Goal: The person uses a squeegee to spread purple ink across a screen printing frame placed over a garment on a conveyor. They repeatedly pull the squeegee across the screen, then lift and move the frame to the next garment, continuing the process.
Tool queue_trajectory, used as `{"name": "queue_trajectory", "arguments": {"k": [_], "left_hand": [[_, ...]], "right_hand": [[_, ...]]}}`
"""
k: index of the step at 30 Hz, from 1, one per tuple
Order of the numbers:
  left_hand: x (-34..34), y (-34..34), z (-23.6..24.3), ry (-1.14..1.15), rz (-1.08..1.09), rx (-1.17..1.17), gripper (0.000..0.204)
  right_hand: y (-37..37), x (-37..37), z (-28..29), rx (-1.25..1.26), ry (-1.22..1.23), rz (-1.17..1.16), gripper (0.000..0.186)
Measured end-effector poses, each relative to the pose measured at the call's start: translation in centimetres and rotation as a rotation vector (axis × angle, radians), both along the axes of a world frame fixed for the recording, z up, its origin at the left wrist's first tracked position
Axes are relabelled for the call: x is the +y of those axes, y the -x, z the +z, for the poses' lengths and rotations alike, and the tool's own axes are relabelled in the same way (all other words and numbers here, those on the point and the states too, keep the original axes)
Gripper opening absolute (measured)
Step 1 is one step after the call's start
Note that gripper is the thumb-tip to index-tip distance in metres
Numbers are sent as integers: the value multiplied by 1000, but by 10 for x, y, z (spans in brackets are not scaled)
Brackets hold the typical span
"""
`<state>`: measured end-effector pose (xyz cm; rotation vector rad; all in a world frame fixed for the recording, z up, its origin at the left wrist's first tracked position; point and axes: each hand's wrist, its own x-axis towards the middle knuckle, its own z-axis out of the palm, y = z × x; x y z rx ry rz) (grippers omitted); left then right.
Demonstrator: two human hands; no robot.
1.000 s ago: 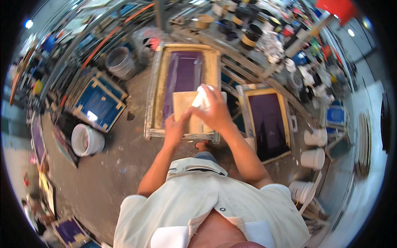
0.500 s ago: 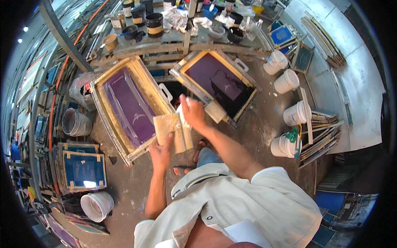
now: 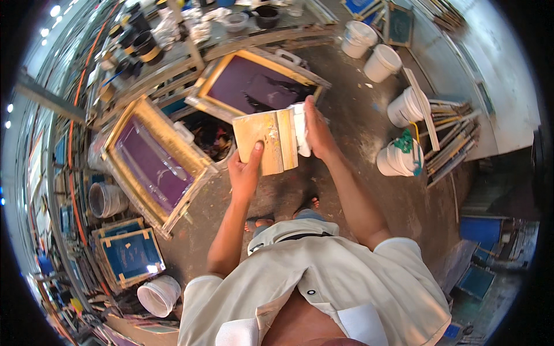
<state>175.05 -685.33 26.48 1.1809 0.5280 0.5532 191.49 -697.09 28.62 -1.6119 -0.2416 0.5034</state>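
- the left hand (image 3: 247, 170) is closed on the wooden board (image 3: 262, 141) at its lower left corner; the thumb lies flat on the upper face, and the other fingers are mostly hidden behind.
- the right hand (image 3: 319, 130) holds a white cloth (image 3: 302, 130) against the right edge of this board; how its fingers are folded behind the cloth, i cannot tell.
- the wooden board is in the air above the floor (image 3: 358, 150), between the two hands; a raised strip runs along its right side, with some pale stains on it.
- behind the top edge of the board there is a framed purple screen (image 3: 239, 86), which has a black wet-looking patch toward its right end.
- to the left, a second framed screen (image 3: 147, 155), also purple, leans with its lower corner toward the person.
- a bench (image 3: 248, 43) carries, near its front edge, a black tub (image 3: 266, 17) and a black can with a yellow band (image 3: 148, 47).
- along the right edge of the floor stand white buckets (image 3: 382, 62); a green cloth (image 3: 405, 141) hangs over the rim of the nearest one.
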Motion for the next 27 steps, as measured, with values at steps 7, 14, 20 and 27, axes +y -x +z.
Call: {"name": "queue_trajectory", "arguments": {"k": [7,14,20,27], "left_hand": [[-99,-140,14,-82,-63,-34,34],[-135,-297,25,322,31,-155,46],[-193,-375,-24,597,-282,147,38],[-257,-463,-56,747,-350,259,37]], "right_hand": [[-59,-105,6,-544,292,-168,54],[-79,-185,-50,-593,275,-258,52],[-208,-257,-32,-664,169,-487,44],[-320,-263,-28,-1052,483,-396,29]]}}
